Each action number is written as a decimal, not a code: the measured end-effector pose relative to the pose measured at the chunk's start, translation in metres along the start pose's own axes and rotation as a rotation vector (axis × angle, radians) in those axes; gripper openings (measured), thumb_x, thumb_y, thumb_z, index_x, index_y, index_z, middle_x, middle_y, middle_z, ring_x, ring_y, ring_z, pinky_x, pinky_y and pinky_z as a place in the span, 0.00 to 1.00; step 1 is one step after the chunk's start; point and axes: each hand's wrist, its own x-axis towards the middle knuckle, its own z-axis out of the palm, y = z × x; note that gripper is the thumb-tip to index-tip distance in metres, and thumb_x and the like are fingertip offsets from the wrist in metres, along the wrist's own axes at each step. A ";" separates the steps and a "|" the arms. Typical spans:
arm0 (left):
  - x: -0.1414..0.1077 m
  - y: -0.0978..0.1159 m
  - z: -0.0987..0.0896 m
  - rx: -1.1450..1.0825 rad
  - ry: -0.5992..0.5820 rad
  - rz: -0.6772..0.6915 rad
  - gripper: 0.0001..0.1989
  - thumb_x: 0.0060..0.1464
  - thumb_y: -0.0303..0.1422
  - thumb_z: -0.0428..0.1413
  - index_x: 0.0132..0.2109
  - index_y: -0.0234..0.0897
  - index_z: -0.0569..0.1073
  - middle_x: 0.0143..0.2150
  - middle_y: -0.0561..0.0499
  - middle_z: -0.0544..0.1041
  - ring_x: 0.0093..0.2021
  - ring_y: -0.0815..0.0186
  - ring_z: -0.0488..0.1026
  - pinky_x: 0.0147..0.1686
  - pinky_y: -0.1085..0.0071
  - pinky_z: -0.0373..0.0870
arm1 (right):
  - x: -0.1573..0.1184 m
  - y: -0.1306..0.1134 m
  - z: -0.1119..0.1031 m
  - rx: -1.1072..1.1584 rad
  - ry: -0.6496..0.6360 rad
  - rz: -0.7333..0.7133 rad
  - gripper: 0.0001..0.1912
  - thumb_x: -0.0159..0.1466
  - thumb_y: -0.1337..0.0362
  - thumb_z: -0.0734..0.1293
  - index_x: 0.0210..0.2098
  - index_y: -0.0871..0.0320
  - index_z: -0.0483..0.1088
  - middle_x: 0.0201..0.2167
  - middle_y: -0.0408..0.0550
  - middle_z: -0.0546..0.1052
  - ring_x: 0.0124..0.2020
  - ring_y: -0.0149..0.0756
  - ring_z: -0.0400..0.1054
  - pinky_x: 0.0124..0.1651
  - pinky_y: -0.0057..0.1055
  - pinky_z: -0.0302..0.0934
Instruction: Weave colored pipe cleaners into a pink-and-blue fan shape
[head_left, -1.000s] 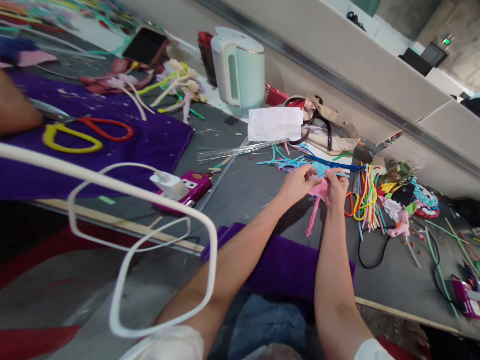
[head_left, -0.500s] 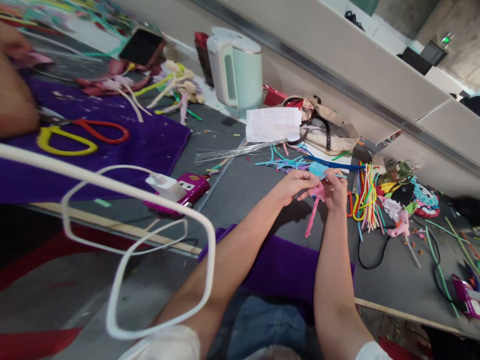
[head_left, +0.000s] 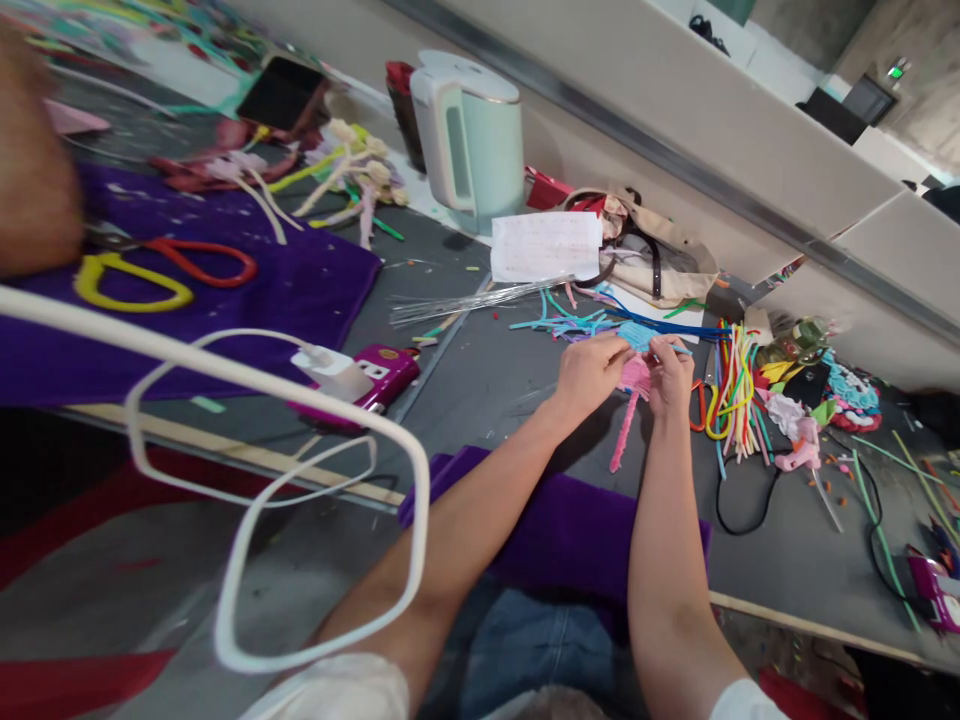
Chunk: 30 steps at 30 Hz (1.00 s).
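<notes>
Both hands meet over the table on a small pipe-cleaner piece with a pink fuzzy body (head_left: 634, 372) and a pink stem (head_left: 622, 435) hanging down. My left hand (head_left: 589, 372) is closed at its upper left side, back of the hand toward me and fingertips partly hidden. Closed fingers of my right hand (head_left: 670, 378) grip the piece from the right. A light blue pipe cleaner (head_left: 681, 349) pokes out past the right fingertips. Just behind the hands lie light blue pipe cleaners (head_left: 636, 334), and I cannot tell whether they touch the piece.
Right of my hands lie a bundle of coloured pipe cleaners (head_left: 739, 385) and a pink glue gun (head_left: 804, 447). A kettle (head_left: 491, 150), paper sheet (head_left: 546, 247) and bag (head_left: 686, 262) stand behind. At left are scissors (head_left: 135, 282), a power strip (head_left: 386, 375), a white cable (head_left: 421, 520) and another person's arm (head_left: 37, 160).
My left hand has turned over so its back faces me, its fingers moving up toward the blue pipe cleaner. More of the pink body shows. The right hand has barely moved.
</notes>
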 end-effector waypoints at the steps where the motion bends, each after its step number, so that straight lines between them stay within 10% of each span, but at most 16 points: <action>1: 0.001 -0.001 -0.001 -0.082 -0.038 -0.045 0.12 0.54 0.34 0.58 0.24 0.36 0.71 0.23 0.52 0.68 0.26 0.69 0.65 0.27 0.73 0.57 | -0.001 0.002 0.000 0.030 0.069 -0.020 0.10 0.48 0.50 0.66 0.15 0.41 0.63 0.15 0.40 0.73 0.41 0.36 0.74 0.39 0.34 0.62; 8: 0.008 -0.005 -0.016 -0.682 -0.525 -0.494 0.18 0.44 0.44 0.65 0.29 0.32 0.73 0.19 0.54 0.67 0.15 0.76 0.57 0.14 0.76 0.50 | -0.007 0.010 0.002 0.119 0.291 -0.158 0.12 0.50 0.55 0.71 0.22 0.53 0.64 0.22 0.38 0.69 0.30 0.30 0.66 0.34 0.30 0.61; 16: 0.002 -0.004 0.000 0.164 -0.048 -0.022 0.08 0.54 0.35 0.60 0.39 0.35 0.76 0.34 0.48 0.76 0.33 0.66 0.72 0.32 0.72 0.64 | 0.000 0.019 0.004 0.080 0.489 -0.246 0.14 0.52 0.59 0.72 0.22 0.57 0.63 0.18 0.35 0.62 0.22 0.24 0.57 0.29 0.26 0.54; 21: -0.002 -0.002 0.001 0.267 -0.043 0.146 0.10 0.60 0.32 0.52 0.33 0.36 0.75 0.33 0.48 0.76 0.33 0.66 0.71 0.33 0.72 0.61 | -0.001 0.018 0.004 0.153 0.445 -0.211 0.13 0.52 0.61 0.72 0.22 0.58 0.64 0.20 0.35 0.64 0.22 0.24 0.58 0.30 0.25 0.55; 30: 0.004 0.001 -0.010 -0.574 -0.374 -0.376 0.15 0.52 0.41 0.60 0.28 0.33 0.71 0.18 0.56 0.67 0.15 0.75 0.58 0.16 0.76 0.51 | -0.008 0.007 0.004 0.326 0.257 -0.209 0.13 0.52 0.61 0.72 0.24 0.56 0.63 0.24 0.37 0.65 0.25 0.25 0.61 0.33 0.26 0.60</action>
